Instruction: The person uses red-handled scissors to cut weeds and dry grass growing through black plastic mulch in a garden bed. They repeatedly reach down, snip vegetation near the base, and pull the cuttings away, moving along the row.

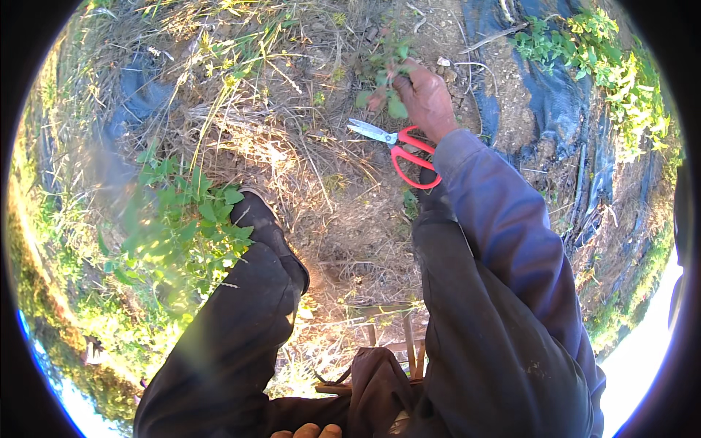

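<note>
My right hand (427, 98) is stretched out over the ground, its fingers closed on a leafy green weed (395, 98) with some reddish leaves. The weed's upper part is blurred. Just below my right wrist is a pair of red-handled scissors (414, 159), blades apart and pointing left. They lie by my right foot, partly overlapped by the sleeve; whether they rest on soil or shoe is unclear. Of my left hand (308, 431), only a few fingertips show at the bottom edge, near my lap; what it holds, if anything, is hidden.
My dark-trousered legs (219, 328) are bent on both sides of bare soil and dry straw (350, 219). Beneath me is a wooden stool (409, 345). A leafy plant (181, 219) grows beside my left shoe. Black plastic ground sheet (558, 115) runs along the right, with green plants (597, 44).
</note>
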The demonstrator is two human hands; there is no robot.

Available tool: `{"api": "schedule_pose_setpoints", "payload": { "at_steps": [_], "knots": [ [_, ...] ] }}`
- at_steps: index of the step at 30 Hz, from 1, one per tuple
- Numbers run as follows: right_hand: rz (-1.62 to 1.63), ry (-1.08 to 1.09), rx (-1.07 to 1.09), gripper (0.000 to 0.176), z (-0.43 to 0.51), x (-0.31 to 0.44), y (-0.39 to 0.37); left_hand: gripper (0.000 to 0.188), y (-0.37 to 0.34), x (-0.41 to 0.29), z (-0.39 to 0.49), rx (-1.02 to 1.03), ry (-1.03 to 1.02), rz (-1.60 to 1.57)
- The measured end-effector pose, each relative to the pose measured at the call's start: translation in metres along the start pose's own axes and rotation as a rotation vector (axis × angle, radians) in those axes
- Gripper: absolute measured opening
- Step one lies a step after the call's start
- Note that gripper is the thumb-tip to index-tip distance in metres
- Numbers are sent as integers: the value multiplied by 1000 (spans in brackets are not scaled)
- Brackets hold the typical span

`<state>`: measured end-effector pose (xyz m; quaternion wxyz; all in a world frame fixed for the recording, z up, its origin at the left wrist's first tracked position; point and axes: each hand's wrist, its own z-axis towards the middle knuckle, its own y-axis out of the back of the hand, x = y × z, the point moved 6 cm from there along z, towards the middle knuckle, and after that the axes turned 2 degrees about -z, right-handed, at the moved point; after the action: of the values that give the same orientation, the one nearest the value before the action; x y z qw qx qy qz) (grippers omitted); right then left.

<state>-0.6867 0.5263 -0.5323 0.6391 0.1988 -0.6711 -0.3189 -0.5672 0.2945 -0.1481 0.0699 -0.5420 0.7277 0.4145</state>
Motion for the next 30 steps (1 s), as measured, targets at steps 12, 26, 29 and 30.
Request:
{"api": "schedule_pose_setpoints", "payload": {
  "at_steps": [12, 26, 29, 30],
  "knots": [
    [198, -109, -50, 27, 16, -36, -20, 48, -3, -5, 0, 43, -17, 13],
    [77, -472, -151, 20, -2, -20, -12, 51, -4, -7, -5, 22, -14, 63],
    [-13, -456, -182, 22, -4, -16, -9, 45, -4, -7, -7, 7, -24, 44],
    [26, -437, -233, 22, -5, -13, -5, 42, -4, -6, -8, 1, -27, 34]
  ]
}}
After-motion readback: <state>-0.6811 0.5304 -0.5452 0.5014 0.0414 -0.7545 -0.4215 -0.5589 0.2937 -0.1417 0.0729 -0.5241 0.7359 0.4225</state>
